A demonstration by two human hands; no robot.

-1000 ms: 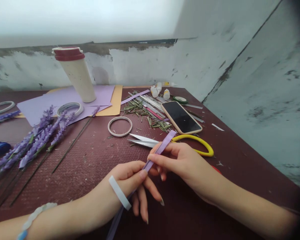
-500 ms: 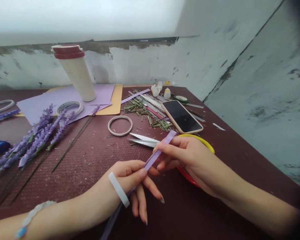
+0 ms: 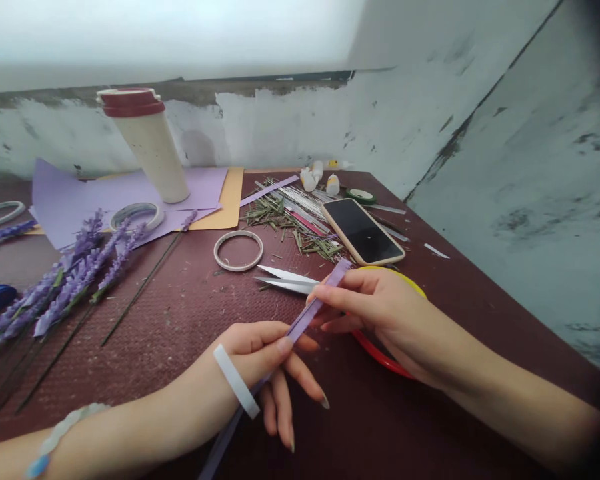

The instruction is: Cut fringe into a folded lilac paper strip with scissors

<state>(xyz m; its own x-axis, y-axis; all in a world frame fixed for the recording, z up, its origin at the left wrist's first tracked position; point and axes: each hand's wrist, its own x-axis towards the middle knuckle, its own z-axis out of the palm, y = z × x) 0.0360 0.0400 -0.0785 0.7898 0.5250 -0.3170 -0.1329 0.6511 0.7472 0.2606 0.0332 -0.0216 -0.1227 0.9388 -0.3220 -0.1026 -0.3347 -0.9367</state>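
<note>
A long purple paper strip (image 3: 303, 323) runs diagonally between my hands. My left hand (image 3: 260, 360) pinches it between thumb and index finger, the other fingers spread loosely; the strip's lower part passes beneath this hand toward the bottom edge. A white band circles the hand near the thumb. My right hand (image 3: 365, 300) grips the strip near its upper end with thumb and fingertips. Under the right hand lie scissors (image 3: 290, 283), blades apart and pointing left, their yellow and red handles partly covered.
Behind the hands are a tape roll (image 3: 239, 251), a phone (image 3: 364, 231), green and white clippings (image 3: 280, 213) and small glue bottles (image 3: 316, 175). Purple paper flowers (image 3: 80, 280) lie left. A lidded cup (image 3: 153, 150) stands on purple sheets (image 3: 205, 187) by the wall.
The view has shifted slightly. A purple sheet's left corner at the back left has lifted and curled up. Both hands keep nearly the same hold on the strip.
</note>
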